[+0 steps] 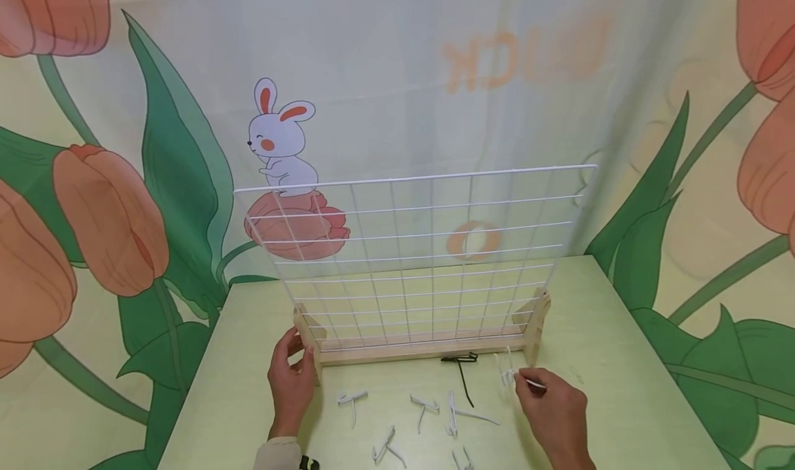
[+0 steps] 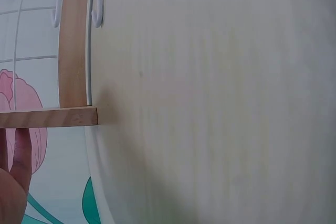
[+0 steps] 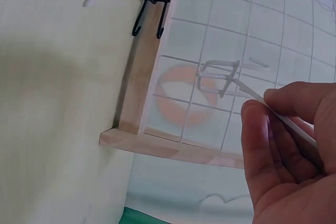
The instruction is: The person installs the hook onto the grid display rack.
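In the head view my right hand (image 1: pixel 555 411) pinches the thin stem of a white wire hook (image 1: pixel 508 377) between thumb and fingers. Its double-pronged end (image 3: pixel 224 80) shows in front of the white wire grid (image 3: pixel 207 24) in the right wrist view. At the left, fingertips of my left hand (image 1: pixel 292 384) touch the outer side of the wooden stand's left foot (image 2: pixel 47 118). The grid (image 1: pixel 404 252) stands upright in this wooden stand (image 1: pixel 422 347). A black wire hook (image 1: pixel 459 359) lies before the stand's right half.
Several white hooks lie on the pale table (image 1: pixel 577 325) before the stand, among them one at the left (image 1: pixel 352 399) and one near the middle (image 1: pixel 425 405). Behind the table hangs a printed cloth (image 1: pixel 385 76) with tulips and a rabbit.
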